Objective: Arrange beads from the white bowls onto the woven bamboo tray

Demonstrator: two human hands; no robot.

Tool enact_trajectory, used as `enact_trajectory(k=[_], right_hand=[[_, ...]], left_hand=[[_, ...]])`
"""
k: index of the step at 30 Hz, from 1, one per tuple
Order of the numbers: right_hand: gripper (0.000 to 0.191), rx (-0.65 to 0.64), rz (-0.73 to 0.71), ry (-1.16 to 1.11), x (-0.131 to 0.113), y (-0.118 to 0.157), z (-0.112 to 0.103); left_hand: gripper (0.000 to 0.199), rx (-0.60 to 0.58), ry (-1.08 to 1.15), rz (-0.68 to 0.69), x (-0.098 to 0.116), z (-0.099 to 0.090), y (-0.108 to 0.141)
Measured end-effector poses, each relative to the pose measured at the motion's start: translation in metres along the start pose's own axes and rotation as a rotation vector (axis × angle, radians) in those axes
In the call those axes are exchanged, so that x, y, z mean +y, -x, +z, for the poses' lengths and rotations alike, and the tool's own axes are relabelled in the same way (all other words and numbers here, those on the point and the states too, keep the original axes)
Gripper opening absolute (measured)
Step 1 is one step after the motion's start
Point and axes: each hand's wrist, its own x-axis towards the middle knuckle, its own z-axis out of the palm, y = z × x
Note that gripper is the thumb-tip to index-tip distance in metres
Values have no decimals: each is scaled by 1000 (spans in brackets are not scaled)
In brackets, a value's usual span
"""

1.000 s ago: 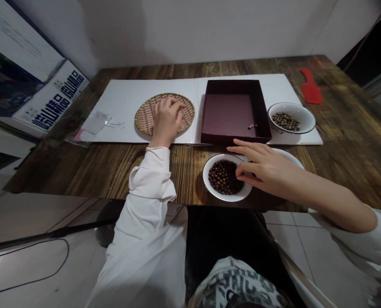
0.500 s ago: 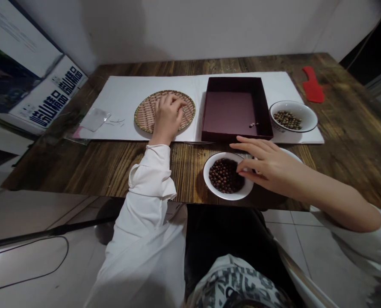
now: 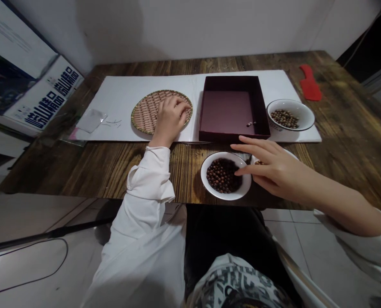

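Note:
My left hand (image 3: 169, 119) is over the right part of a round woven bamboo tray (image 3: 145, 112) with a green-bound rim. Its fingers are curled together and pointing down; whatever may be between them is hidden. Closer to me, a white bowl (image 3: 205, 185) holds many dark brown round beads (image 3: 222, 176). My right hand (image 3: 272, 167) hovers at that bowl's right edge, fingers stretched and apart, with one fingertip over the beads. Beneath the right hand, a second white bowl (image 3: 291, 154) is mostly covered, with a few lighter beads (image 3: 259, 162) showing.
An open maroon box (image 3: 227, 111) with a few small pale beads in it stands on a white board (image 3: 116, 94). To its right is a white bowl (image 3: 306, 116) of olive-brown beads. A red scraper-like tool (image 3: 310, 85), a clear plastic bag (image 3: 92, 119) and printed cartons (image 3: 45, 102) lie around.
My right hand's lower fingers have shifted slightly, uncovering some lighter beads in the bowl beneath. The left hand stays at the woven tray, a little to the right on it.

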Motion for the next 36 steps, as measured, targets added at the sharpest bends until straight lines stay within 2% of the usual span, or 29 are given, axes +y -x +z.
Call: enact_trajectory(k=[8,16,20,36], right_hand=[[36,0,20,124,-1,-5,10],[20,41,77,166,-4,-14,13],[14,17,92,184,-6,-22,14],[18,9,48,233,-10,-31,18]], left_hand=[[25,-7,-5,18,0,0,0],[26,-12,-5,24,0,2,0],[26,-7,-9,21,0,1,0],[27,5,-11,23,2,-2,0]])
